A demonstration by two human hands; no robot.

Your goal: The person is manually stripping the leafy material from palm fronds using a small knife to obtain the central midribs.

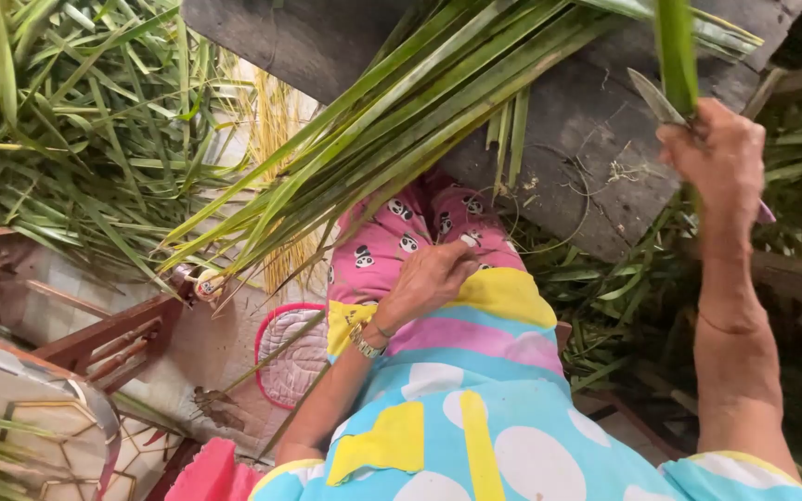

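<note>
The right hand (pixel 712 153) at two o'clock grips a knife (pixel 656 96) against a green leaf (pixel 676 46) — the left hand (pixel 429 278) (wristwatch on) rests on the lap.

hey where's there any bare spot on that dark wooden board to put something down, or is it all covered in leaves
The dark wooden board is bare between the bundle of long green leaves and the right hand, which grips a small knife and a green leaf strip. Its top-left corner also looks bare. The left hand rests on the lap. Loose leaves crowd the left.
</note>
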